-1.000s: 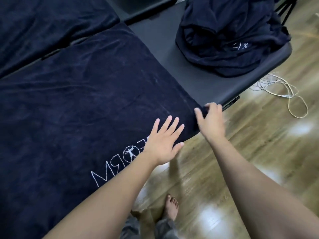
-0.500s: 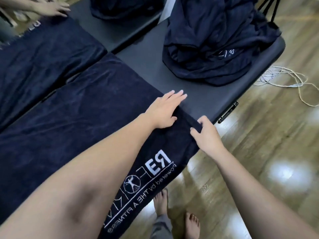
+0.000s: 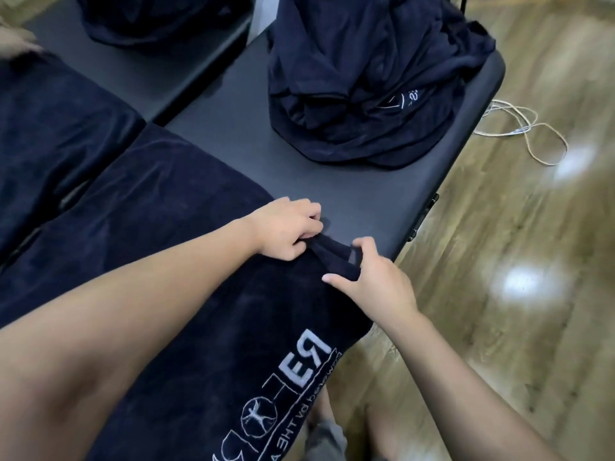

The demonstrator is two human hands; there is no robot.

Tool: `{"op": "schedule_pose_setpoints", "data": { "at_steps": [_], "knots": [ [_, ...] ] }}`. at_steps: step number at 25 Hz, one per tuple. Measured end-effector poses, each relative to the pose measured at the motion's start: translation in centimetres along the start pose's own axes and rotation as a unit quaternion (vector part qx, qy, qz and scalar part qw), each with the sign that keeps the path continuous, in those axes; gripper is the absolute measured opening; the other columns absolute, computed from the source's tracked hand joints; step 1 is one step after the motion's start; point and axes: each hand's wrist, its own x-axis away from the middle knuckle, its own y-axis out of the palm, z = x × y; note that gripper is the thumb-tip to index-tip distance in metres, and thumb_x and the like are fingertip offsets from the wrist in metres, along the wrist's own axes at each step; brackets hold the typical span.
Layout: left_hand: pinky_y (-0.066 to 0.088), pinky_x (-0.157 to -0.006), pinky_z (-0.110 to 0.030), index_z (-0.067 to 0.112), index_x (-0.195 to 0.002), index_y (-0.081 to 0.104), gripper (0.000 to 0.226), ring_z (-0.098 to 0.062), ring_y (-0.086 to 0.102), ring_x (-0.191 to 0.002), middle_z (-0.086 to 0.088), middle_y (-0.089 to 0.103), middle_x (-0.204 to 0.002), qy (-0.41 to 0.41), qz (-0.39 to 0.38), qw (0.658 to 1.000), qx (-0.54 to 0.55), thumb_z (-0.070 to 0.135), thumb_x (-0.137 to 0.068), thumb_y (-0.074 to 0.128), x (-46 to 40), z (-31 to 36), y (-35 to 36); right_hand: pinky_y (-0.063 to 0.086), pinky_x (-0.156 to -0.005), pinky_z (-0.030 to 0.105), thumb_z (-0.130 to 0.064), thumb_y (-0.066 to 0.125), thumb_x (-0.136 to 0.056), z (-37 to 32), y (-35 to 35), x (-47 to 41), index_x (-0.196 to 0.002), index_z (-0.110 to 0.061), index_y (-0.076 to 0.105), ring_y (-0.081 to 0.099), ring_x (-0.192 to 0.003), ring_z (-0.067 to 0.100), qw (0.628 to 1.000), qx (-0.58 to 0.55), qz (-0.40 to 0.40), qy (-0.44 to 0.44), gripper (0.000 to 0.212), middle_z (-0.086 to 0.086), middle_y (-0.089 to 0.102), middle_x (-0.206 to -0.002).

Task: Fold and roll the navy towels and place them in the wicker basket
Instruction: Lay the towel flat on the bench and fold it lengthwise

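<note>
we take the grey table [image 3: 382, 201] as our landmark. the navy towel [image 3: 159, 221] we are working on lies spread flat along the table's near-left part, its printed end hanging over the near edge toward our feet. it looks like thick, soft terry: limp, not slippery, light enough for two hands, and we judge it will sag and lose its line wherever it is unsupported.

at the towel's far right corner, about mid-table, our left hand [image 3: 286, 232] has its fingers curled, pinching the hem. just right of it, near the table's front edge, our right hand [image 3: 369, 277] grips the same corner, thumb and fingers closed on a lifted flap of cloth, which stands up off the table between the two hands.

we judge the corners and hem are the best places to take hold, since the edge is firmer than the pile and keeps a fold straight; a grab in the middle would only bunch it.

farther right, at the table's far end, a heap of unfolded towels [image 3: 369, 78] waits. we cannot see the wicker basket anywhere.
</note>
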Motion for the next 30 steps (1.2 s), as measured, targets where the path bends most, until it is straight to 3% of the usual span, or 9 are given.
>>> {"op": "schedule_pose_setpoints", "data": {
  "at_steps": [3,8,11,14,19,22,25,28,30],
  "knots": [
    [0.034,-0.072,-0.036,0.027,-0.085,0.037,0.022,-0.015,0.043,-0.090,0.011,0.040,-0.095,-0.023,0.035,0.999,-0.020,0.034,-0.091,0.057,-0.8,-0.3,0.2,0.049,-0.090,0.042,-0.063,0.064,-0.087,-2.0,0.6,-1.0,-0.136,-0.022,0.045,0.062,-0.114,0.028,0.999,0.043,0.023,0.003,0.066,0.000,0.060,-0.127],
    [0.039,-0.084,-0.040,0.028,-0.116,0.043,0.038,-0.015,0.054,-0.090,0.009,0.053,-0.101,-0.053,-0.040,0.997,0.037,0.051,-0.090,0.060,-1.4,-0.6,-0.8,0.043,-0.089,0.045,-0.035,0.058,-0.090,-3.2,0.0,-3.0,-0.089,-0.014,0.050,0.058,-0.099,0.036,0.999,-0.015,0.031,0.024,0.023,0.008,0.059,-0.103],
    [0.028,-0.094,-0.041,0.030,-0.107,0.049,0.030,-0.016,0.047,-0.092,0.007,0.050,-0.083,-0.092,-0.113,0.986,-0.076,0.044,-0.082,0.057,-0.7,-2.6,-2.3,0.044,-0.068,0.039,-0.025,0.062,-0.087,-1.6,-0.7,-2.4,-0.082,-0.015,0.045,0.056,-0.076,0.033,0.989,-0.133,0.059,0.024,0.020,0.006,0.059,-0.076],
    [0.023,-0.099,-0.044,0.031,-0.101,0.057,0.023,-0.014,0.047,-0.102,0.003,0.057,-0.089,-0.134,-0.173,0.969,-0.117,0.034,-0.078,0.054,0.8,-5.6,-3.3,0.042,-0.069,0.038,-0.016,0.064,-0.087,1.0,-1.3,-2.0,-0.089,-0.015,0.045,0.058,-0.080,0.035,0.984,-0.147,0.088,0.038,0.019,0.009,0.060,-0.078],
    [0.020,-0.107,-0.055,0.038,-0.130,0.049,0.049,-0.017,0.050,-0.117,-0.001,0.062,-0.113,-0.221,-0.209,0.932,-0.195,0.026,-0.083,0.052,3.4,-10.6,-4.5,0.054,-0.080,0.046,-0.036,0.062,-0.085,1.6,-1.2,-1.9,-0.102,-0.031,0.043,0.062,-0.088,0.033,0.998,-0.045,0.038,0.028,0.026,0.004,0.064,-0.089],
    [0.016,-0.112,-0.061,0.037,-0.130,0.053,0.041,-0.017,0.050,-0.121,0.004,0.063,-0.118,-0.252,-0.187,0.920,-0.235,0.026,-0.091,0.054,4.4,-12.8,-5.1,0.054,-0.075,0.044,-0.050,0.064,-0.088,0.9,-0.7,-2.4,-0.090,-0.027,0.048,0.064,-0.085,0.033,1.000,-0.005,0.029,-0.007,0.029,0.002,0.065,-0.083],
    [0.010,-0.119,-0.060,0.019,-0.118,0.054,0.025,-0.028,0.058,-0.115,-0.004,0.063,-0.114,-0.243,-0.109,0.951,-0.155,0.018,-0.094,0.057,5.9,-14.5,-6.7,0.053,-0.067,0.043,-0.047,0.066,-0.091,0.9,-1.4,-2.3,-0.080,-0.022,0.045,0.060,-0.074,0.032,0.997,-0.053,0.052,0.015,0.035,0.001,0.060,-0.070],
    [0.044,-0.092,-0.047,0.013,-0.111,0.045,0.020,-0.039,0.063,-0.093,-0.017,0.065,-0.107,-0.215,-0.044,0.969,-0.111,0.021,-0.096,0.056,8.9,-13.7,-9.6,0.053,-0.063,0.043,-0.048,0.061,-0.092,0.2,-2.1,-0.2,-0.076,-0.021,0.041,0.058,-0.066,0.032,0.997,-0.039,0.072,-0.004,0.037,0.003,0.057,-0.062],
    [0.043,-0.072,-0.043,0.013,-0.112,0.045,0.026,-0.040,0.062,-0.088,-0.015,0.065,-0.106,-0.211,-0.035,0.967,-0.139,0.030,-0.097,0.058,11.9,-12.4,-11.5,0.052,-0.062,0.042,-0.046,0.059,-0.092,-1.3,-2.5,2.5,-0.076,-0.020,0.039,0.058,-0.066,0.033,0.996,-0.021,0.077,-0.028,0.037,0.003,0.057,-0.062]
  ]
}}
